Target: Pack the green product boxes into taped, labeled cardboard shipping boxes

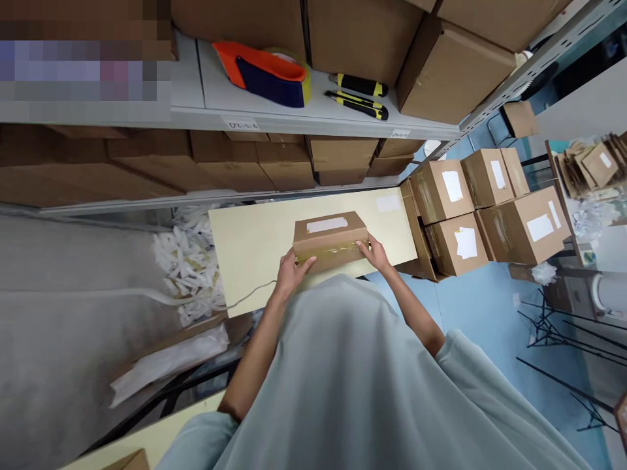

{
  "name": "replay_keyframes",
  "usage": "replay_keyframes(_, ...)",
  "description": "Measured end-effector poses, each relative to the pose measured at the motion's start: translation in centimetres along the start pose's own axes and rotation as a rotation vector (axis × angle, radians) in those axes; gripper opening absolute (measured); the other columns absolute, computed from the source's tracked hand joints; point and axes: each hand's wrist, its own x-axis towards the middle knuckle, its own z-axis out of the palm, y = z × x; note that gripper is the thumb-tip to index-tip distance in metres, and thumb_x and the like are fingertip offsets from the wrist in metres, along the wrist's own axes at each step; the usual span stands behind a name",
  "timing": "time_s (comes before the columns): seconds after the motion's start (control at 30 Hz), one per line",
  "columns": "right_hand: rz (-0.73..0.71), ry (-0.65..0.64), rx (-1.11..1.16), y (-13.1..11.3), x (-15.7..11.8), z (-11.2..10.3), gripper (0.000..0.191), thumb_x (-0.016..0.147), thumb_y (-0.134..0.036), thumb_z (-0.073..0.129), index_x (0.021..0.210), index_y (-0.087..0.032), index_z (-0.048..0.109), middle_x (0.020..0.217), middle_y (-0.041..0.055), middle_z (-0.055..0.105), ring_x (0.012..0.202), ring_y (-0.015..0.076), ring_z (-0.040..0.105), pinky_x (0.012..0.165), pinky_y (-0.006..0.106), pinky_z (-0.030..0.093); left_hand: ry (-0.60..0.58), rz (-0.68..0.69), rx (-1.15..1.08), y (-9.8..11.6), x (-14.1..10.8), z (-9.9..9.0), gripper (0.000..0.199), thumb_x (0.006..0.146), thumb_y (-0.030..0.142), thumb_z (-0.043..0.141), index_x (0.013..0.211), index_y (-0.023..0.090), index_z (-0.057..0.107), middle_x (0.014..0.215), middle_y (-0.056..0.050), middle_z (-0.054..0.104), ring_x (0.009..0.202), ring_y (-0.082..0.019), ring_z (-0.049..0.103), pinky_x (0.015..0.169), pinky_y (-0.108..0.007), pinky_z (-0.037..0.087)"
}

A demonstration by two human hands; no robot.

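A cardboard box point(329, 245) with a white label point(327, 224) on top and shiny tape along its near side is between my two hands, over the pale yellow table point(255, 235). At its left end, my left hand point(290, 271) grips it, thumb on the near face. My right hand point(373, 253) holds the right end in the same way. The fingers behind the box are partly hidden. Whether the box rests on the table or is slightly raised, I cannot tell.
Ahead, a shelf point(191, 117) carries an orange and blue tape dispenser point(267, 75), yellow-black utility knives point(360, 94) and cartons. Several labelled cartons point(455, 245) stand to the right. Crumpled paper scraps point(189, 254) lie left of the table, and a thin cable point(255, 289) crosses its left part.
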Motion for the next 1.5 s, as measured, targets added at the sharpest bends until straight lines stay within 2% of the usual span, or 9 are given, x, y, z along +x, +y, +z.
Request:
replay_keyframes(0.17,0.119,0.087,-0.049,0.7,-0.7,0.8,0.054,0.104,-0.035,0.068,0.155,-0.018,0.075,0.151,0.0178,0.079,0.141,0.0312,0.073,0.125,0.047,0.058,0.06,-0.042,0.072,-1.3,0.3,0.5,0.052,0.085,0.037,0.08,0.135,0.023,0.074,0.136,-0.017,0.074,0.111,-0.034,0.079,0.106,-0.052,0.067)
replay_keyframes(0.4,0.262,0.059,0.071,2.9,-2.2,3.2,0.059,0.101,-0.018,0.06,0.157,-0.026,0.076,0.156,0.0073,0.08,0.135,0.0267,0.078,0.118,0.048,0.066,0.045,-0.145,0.043,-2.5,-0.8,2.8,0.067,0.082,0.033,0.072,0.149,0.024,0.069,0.138,-0.017,0.074,0.108,-0.038,0.081,0.113,-0.064,0.064)
replay_keyframes(0.53,0.221,-0.01,0.035,4.7,-1.3,2.2,0.063,0.098,-0.015,0.062,0.159,-0.022,0.074,0.161,0.0089,0.076,0.143,0.0267,0.075,0.122,0.048,0.064,0.096,-0.183,0.061,-1.6,-1.0,3.4,0.086,0.08,0.036,0.075,0.162,0.02,0.059,0.152,-0.022,0.07,0.142,-0.045,0.072,0.128,-0.067,0.054)
replay_keyframes(0.7,0.281,0.013,-0.023,8.9,4.1,-3.7,0.054,0.104,-0.018,0.061,0.157,-0.01,0.072,0.167,0.0219,0.069,0.154,0.0312,0.069,0.135,0.05,0.053,0.335,0.022,0.125,3.8,-1.1,4.9,0.1,0.084,0.037,0.077,0.176,0.02,0.043,0.184,-0.023,0.042,0.177,-0.043,0.036,0.148,-0.06,0.029)
replay_keyframes(0.87,0.381,0.2,-0.098,13.3,12.3,-9.5,0.062,0.112,-0.035,0.063,0.163,0.001,0.06,0.169,0.0348,0.06,0.16,0.0349,0.063,0.137,0.049,0.048,0.261,0.148,0.174,12.4,1.8,10.3,0.066,0.099,0.035,0.067,0.164,0.025,0.061,0.168,-0.016,0.062,0.166,-0.036,0.054,0.142,-0.055,0.042)
replay_keyframes(1.0,0.442,0.208,-0.099,15.0,17.7,-10.5,0.079,0.113,-0.045,0.066,0.169,0.007,0.047,0.175,0.0413,0.045,0.163,0.0416,0.056,0.133,0.053,0.052,0.116,0.189,0.138,16.3,6.2,16.6,0.054,0.103,0.034,0.064,0.155,0.022,0.07,0.161,-0.016,0.069,0.158,-0.035,0.061,0.139,-0.054,0.047)
replay_keyframes(1.23,0.551,0.263,-0.1,15.9,21.0,-7.7,0.047,0.118,-0.038,0.056,0.154,-0.008,0.058,0.161,0.0327,0.053,0.15,0.0393,0.065,0.119,0.05,0.062,-0.11,-0.051,0.086,14.2,15.0,25.4,0.064,0.099,0.033,0.071,0.162,0.023,0.067,0.173,-0.017,0.062,0.16,-0.037,0.061,0.133,-0.059,0.053)
replay_keyframes(1.37,0.6,0.282,0.0,16.0,21.6,-7.2,0.044,0.116,-0.035,0.058,0.155,-0.014,0.055,0.161,0.0305,0.054,0.146,0.0394,0.069,0.117,0.054,0.064,-0.206,-0.086,0.14,12.0,20.0,28.4,0.08,0.087,0.026,0.083,0.165,0.018,0.064,0.188,-0.022,0.043,0.178,-0.04,0.038,0.145,-0.057,0.036)
replay_keyframes(1.5,0.705,0.24,0.056,15.8,22.4,-7.4,0.054,0.112,-0.029,0.061,0.162,-0.011,0.047,0.167,0.0337,0.051,0.144,0.0439,0.071,0.12,0.061,0.062,-0.29,-0.11,0.242,10.4,22.2,30.4,0.078,0.082,0.018,0.082,0.158,0.013,0.067,0.188,-0.027,0.041,0.179,-0.047,0.032,0.149,-0.065,0.026)
